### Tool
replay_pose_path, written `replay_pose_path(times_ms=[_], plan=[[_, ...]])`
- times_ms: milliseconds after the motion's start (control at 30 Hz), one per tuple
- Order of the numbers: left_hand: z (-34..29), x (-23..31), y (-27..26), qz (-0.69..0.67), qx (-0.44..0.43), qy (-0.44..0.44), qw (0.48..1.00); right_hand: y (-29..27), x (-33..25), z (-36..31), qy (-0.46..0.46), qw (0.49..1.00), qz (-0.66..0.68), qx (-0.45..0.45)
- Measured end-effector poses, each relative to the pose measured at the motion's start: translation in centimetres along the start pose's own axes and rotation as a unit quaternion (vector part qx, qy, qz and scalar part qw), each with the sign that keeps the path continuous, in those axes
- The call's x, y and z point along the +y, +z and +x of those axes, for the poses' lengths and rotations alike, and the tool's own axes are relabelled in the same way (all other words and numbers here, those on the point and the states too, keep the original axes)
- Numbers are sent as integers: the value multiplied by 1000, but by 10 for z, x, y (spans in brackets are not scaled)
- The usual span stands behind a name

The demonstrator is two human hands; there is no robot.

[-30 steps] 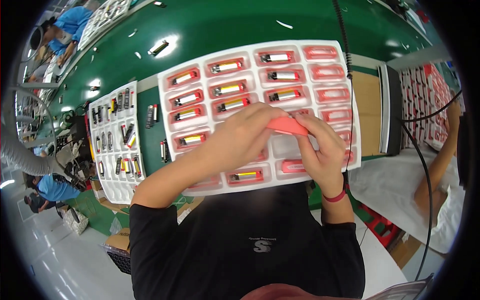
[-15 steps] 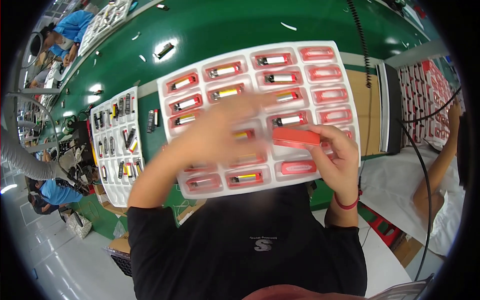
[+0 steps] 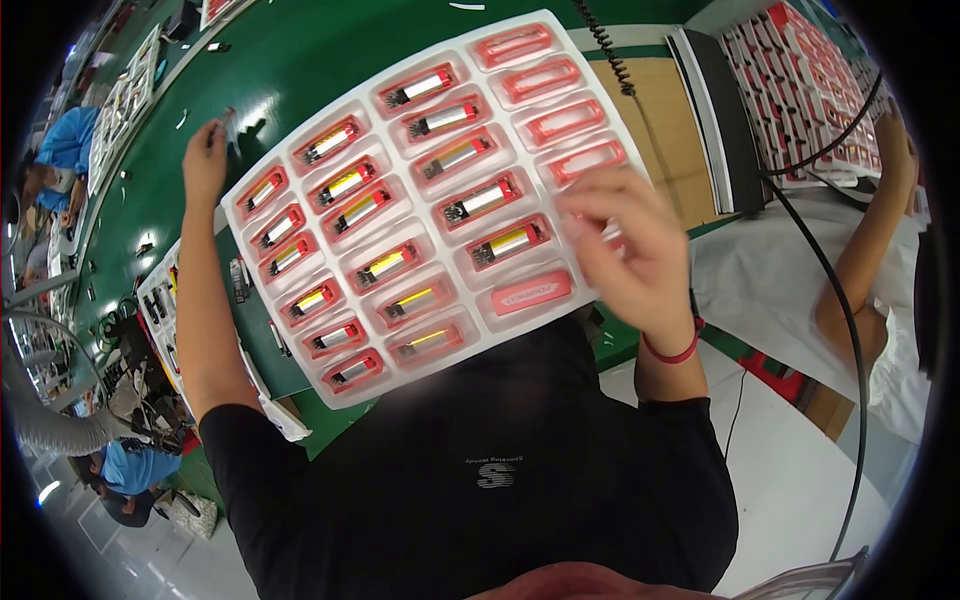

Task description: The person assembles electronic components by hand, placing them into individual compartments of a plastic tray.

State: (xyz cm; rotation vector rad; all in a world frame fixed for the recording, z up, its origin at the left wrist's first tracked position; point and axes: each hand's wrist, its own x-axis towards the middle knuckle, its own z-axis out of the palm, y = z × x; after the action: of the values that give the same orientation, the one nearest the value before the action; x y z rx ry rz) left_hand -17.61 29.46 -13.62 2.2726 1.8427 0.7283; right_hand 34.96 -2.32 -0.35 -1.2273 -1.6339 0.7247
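Observation:
A large white moulded tray (image 3: 470, 345) lies before me, its pockets holding red plastic casings. In most of them sits a small cylinder, white or yellow, with a dark end piece. Hollow red casings (image 3: 566, 122) without cylinders line the right column, and a smooth red casing (image 3: 531, 293) lies in its nearest pocket. My left hand (image 3: 204, 150) reaches past the tray's left edge over the green table, fingers pinched together at a small dark thing too blurred to name. Above the tray's right edge, my right hand (image 3: 632, 250) is bent with thumb and fingers apart; no casing shows in it.
Behind my left forearm stands another white tray (image 3: 165, 325) with dark parts. To the right are a brown board (image 3: 668, 150), a coiled black cord (image 3: 607, 50), a stack of filled red trays (image 3: 800, 100) and another person's arm (image 3: 865, 240). A grey hose (image 3: 60, 430) hangs left.
My left hand has gone from above the tray to the far left table. The red casing has left my right hand. The whole view has turned, so the tray appears tilted.

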Motion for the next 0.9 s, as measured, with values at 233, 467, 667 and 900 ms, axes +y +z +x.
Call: replay_pose_path(times_ms=[233,467,667,900], plan=[[-76,299,-78,-407,-313,38,857,30,-10,15,-32,992,109,49],[-124,375,-63,-552,-444,-58,703,20,0,9,107,942,317,11],[-135,378,-53,-392,-276,192,856,12,0,2,188,925,328,39],[-138,377,-40,-367,-228,238,870,7,4,-5,137,951,274,28]])
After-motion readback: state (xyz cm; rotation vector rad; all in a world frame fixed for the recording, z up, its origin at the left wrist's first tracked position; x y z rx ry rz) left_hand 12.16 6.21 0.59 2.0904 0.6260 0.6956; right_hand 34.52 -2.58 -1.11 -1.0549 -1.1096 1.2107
